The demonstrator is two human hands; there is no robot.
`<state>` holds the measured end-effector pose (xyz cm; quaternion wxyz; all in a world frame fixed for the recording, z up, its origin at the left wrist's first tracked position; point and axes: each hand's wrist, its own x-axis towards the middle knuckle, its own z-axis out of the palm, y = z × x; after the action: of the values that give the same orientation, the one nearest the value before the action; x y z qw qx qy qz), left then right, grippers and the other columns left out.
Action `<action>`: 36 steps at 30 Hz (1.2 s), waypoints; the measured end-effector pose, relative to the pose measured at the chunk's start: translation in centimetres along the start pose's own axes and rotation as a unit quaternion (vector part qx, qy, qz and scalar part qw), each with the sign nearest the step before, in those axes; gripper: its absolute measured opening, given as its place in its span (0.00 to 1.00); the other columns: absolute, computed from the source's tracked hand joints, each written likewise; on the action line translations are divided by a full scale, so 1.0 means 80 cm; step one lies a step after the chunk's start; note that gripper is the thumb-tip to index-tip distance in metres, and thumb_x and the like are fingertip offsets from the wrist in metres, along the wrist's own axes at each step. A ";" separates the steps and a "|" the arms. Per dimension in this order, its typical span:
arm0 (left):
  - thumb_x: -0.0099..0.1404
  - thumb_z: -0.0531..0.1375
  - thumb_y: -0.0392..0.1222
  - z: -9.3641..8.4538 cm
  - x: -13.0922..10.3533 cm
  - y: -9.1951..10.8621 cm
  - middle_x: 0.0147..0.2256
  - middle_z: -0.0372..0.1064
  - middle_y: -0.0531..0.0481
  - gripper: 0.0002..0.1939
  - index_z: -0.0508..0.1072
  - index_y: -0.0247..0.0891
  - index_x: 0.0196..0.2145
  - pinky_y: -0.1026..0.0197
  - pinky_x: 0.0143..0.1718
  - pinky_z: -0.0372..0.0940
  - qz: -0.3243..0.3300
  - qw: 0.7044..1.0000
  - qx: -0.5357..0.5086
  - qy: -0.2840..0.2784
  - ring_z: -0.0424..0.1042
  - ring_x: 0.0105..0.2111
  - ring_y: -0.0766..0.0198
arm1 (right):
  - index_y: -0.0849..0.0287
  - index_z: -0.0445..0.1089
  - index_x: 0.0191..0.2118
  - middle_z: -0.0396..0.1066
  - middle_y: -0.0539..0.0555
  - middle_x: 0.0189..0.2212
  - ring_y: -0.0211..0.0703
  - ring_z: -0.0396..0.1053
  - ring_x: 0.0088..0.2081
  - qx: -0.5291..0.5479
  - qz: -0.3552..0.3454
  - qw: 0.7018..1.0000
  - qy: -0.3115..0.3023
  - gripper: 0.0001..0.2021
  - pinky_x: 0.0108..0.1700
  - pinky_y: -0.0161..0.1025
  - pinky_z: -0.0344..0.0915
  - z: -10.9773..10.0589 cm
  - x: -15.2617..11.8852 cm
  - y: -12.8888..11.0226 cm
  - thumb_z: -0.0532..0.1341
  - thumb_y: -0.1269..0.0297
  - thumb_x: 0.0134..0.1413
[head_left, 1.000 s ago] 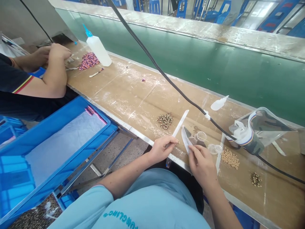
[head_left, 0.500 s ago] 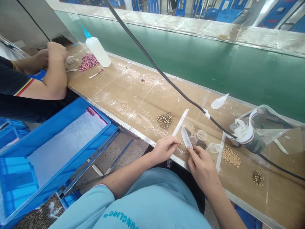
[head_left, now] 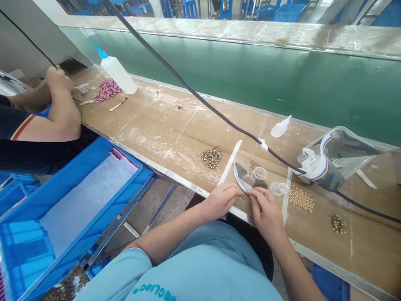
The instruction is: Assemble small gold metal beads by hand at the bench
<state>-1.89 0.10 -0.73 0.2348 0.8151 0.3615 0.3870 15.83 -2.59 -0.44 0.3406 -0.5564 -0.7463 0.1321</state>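
Observation:
My right hand (head_left: 267, 209) is closed, thumb and fingers pinching the lower end of a thin white curved strip (head_left: 240, 179). Close on its left, my left hand (head_left: 223, 201) has its fingertips pressed together near the same end of the strip; whatever they pinch is too small or hidden to name. Just beyond the hands lie a dark flat piece (head_left: 240, 169) and a small clear cup (head_left: 259, 173). A second clear cup or lid (head_left: 278, 188) rests farther right. Small dark-and-gold ring-like pieces (head_left: 210, 157) form a pile to the left.
Beige beads (head_left: 301, 199) and more dark-and-gold pieces (head_left: 338, 224) lie at right, near a clear visor (head_left: 347, 150). A black cable (head_left: 188, 85) crosses above the table. At left are a white bottle (head_left: 119, 75), a blue crate (head_left: 78, 200) and a co-worker's arm (head_left: 59, 117).
My left hand has moved right, up against my right hand at the strip's lower end. The strip has tilted over to the left. The camera view has shifted slightly.

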 end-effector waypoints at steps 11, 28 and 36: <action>0.66 0.50 0.30 0.007 0.005 0.004 0.37 0.72 0.43 0.10 0.70 0.35 0.40 0.61 0.42 0.68 0.038 0.999 0.035 -0.007 0.71 0.39 0.64 | 0.56 0.69 0.39 0.70 0.54 0.35 0.41 0.68 0.37 -0.024 -0.031 0.999 0.038 0.11 0.39 0.40 0.67 0.008 0.000 0.001 0.49 0.67 0.63; 0.65 0.50 0.30 0.010 0.001 0.002 0.37 0.73 0.44 0.10 0.69 0.36 0.41 0.60 0.41 0.69 0.052 0.998 0.020 0.017 0.71 0.39 0.64 | 0.57 0.68 0.38 0.69 0.54 0.36 0.41 0.67 0.37 -0.038 -0.024 0.999 0.031 0.12 0.40 0.40 0.65 0.014 0.000 -0.002 0.48 0.70 0.63; 0.64 0.54 0.36 0.008 0.004 0.009 0.33 0.73 0.47 0.06 0.71 0.37 0.33 0.61 0.40 0.68 -0.136 0.982 -0.125 0.036 0.72 0.36 0.65 | 0.56 0.68 0.39 0.69 0.55 0.37 0.41 0.68 0.39 -0.014 -0.028 0.999 0.037 0.10 0.40 0.41 0.67 0.007 0.000 -0.003 0.50 0.68 0.62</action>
<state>-0.96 -0.16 -0.45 0.3721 0.7082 0.4256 0.4229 15.25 -2.55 -0.70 0.3639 -0.5443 -0.7503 0.0912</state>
